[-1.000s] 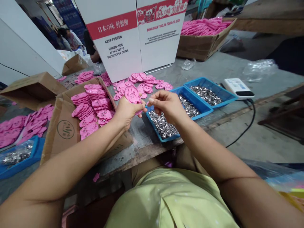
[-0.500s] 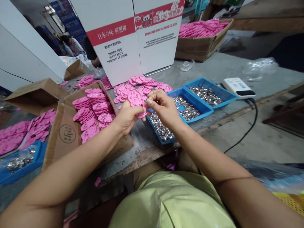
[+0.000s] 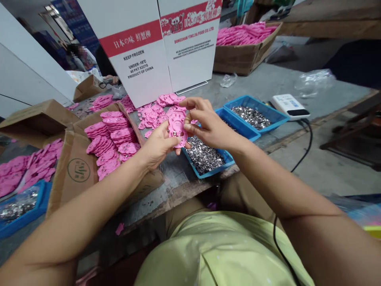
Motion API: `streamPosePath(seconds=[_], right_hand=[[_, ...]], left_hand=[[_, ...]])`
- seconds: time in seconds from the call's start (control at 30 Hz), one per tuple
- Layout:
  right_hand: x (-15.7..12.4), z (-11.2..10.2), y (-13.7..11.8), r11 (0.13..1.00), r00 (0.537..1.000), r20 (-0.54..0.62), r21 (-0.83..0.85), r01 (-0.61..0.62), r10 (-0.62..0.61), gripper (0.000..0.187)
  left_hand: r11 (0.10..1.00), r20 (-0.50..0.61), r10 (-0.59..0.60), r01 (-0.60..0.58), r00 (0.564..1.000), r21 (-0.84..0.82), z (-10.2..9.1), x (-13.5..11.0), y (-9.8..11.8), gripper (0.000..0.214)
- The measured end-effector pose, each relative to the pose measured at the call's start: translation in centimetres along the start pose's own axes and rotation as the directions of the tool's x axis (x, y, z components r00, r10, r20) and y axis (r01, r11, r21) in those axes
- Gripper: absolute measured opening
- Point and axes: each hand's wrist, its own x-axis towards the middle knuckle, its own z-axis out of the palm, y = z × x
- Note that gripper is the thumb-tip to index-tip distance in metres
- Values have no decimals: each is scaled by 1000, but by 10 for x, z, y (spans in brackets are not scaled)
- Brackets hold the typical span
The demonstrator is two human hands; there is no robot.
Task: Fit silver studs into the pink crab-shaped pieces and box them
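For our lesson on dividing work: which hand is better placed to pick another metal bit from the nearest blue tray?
Probably the right hand: it is nearer the tray; the left hand grips the pink piece.

The white carton [image 3: 139,79] reads "KEEP FROZEN", "UNDER -18°C" and "PRODUCT OF CHINA".

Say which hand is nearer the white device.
Right. Both grip the pink piece; the right hand is across the blue trays from the white device, the left hand farther, by the cardboard box.
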Motion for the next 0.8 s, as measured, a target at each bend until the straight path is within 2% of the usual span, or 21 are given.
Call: streamPosePath(seconds=[0.2,0.37,0.63,0.8], right_hand=[[2,1,-1,1000,998,58,-8,4,-3,17],[3,2,0,1000,998,68,20,-18,17,23],[3,10,-2,991,996,7,93,-92,92,19],[-2,18,-5,949,971,-93,253,-190,219,18]], left_hand=[[1000,0,15,-15,1000,-8,1,2,-1,51],[1000,-1,17,-17,1000,7,1,1,-1,48],[1000,-2,-7,7,1000,-9,1,-1,0,48],[1000,17,-28,28,999,-5,-1,-1,0,50]])
